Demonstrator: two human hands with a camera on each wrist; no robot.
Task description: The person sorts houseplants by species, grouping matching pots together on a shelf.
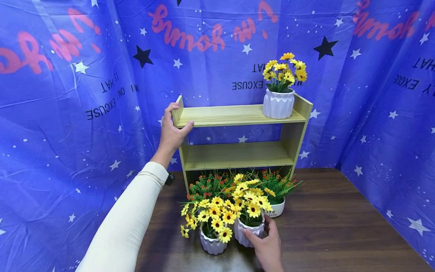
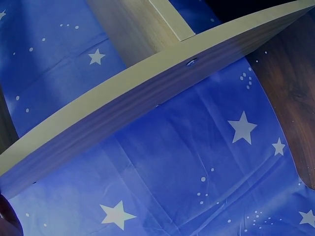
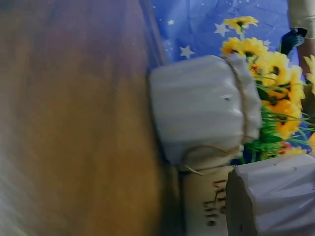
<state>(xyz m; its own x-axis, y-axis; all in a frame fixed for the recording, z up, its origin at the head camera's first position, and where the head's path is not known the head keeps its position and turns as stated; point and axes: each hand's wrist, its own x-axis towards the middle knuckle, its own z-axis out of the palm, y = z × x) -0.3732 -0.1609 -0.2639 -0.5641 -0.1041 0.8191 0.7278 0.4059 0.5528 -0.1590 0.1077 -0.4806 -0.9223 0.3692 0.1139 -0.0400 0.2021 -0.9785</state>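
Observation:
A light wooden shelf unit stands on the table. My left hand grips its upper left corner, thumb over the top board's front edge and fingers at the side panel. My right hand holds a white fluted flowerpot with yellow flowers, its base raised off the table. Just left of it, a second white pot of yellow flowers stands on the table. A third such pot sits at the right end of the top shelf.
Planters with red-flowered greenery stand low at the shelf's front, partly hidden by the yellow flowers; one white planter bears lettering. The dark wooden table extends to the right. A blue starred curtain hangs behind and at both sides.

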